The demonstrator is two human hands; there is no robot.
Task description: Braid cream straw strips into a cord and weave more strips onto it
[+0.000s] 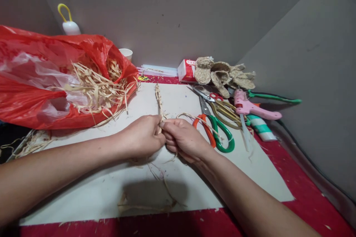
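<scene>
Both my hands meet over the white board (91, 177), pinching a braided straw strand (158, 98) that stands up beyond my knuckles. My left hand (146, 135) is closed round its lower part, and the fingers hide most of the grip. Thumb and fingertips of my right hand (185, 137) press on the same strand, touching the left. A thin straw cord (191, 116) loops from near my right hand across the scissors with orange and green handles (226, 139). Loose fibres (167, 185) lie below my hands.
At left a red plastic bag (30, 107) spills straw strips (91, 89). On the right lie brass-handled scissors (228, 114), a pink glue gun (247, 105), green-handled pliers (275, 97) and a green-white roll (261, 127). Woven straw pieces (204, 70) and a red-white box (187, 70) stand behind.
</scene>
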